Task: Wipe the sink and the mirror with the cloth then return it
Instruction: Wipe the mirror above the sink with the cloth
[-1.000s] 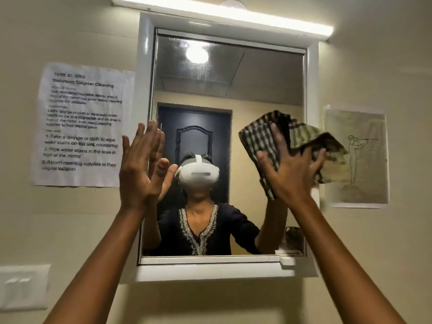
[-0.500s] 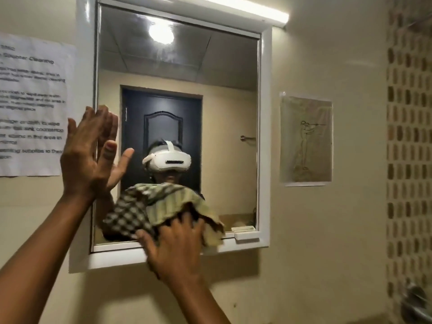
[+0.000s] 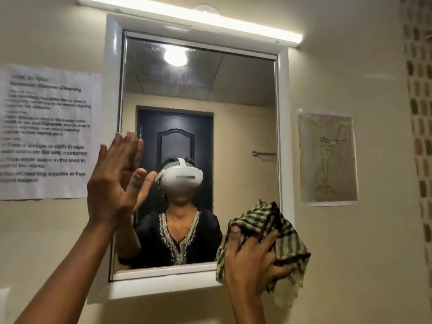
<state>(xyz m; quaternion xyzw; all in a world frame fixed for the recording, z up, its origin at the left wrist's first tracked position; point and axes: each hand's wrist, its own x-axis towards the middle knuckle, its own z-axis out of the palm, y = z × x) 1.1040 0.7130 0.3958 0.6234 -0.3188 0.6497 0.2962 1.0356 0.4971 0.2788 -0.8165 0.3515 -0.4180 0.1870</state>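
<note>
A white-framed mirror (image 3: pixel 243 118) hangs on the beige wall ahead of me. My right hand (image 3: pixel 251 260) presses a green-and-black checked cloth (image 3: pixel 287 239) against the mirror's lower right corner, where the cloth overlaps the frame. My left hand (image 3: pixel 114 176) is raised flat with fingers together against the mirror's left edge and holds nothing. The sink is out of view below.
A printed task sheet (image 3: pixel 46 132) is taped to the wall left of the mirror. A paper with a line drawing (image 3: pixel 327 157) hangs to the right. A lit tube light (image 3: pixel 187 15) runs above the frame. Mosaic tiles (image 3: pixel 418 113) line the far right.
My right hand has carried the cloth from the mirror's bottom middle to its lower right corner. One second ago it was at the upper right. My left hand stays on the left edge.
</note>
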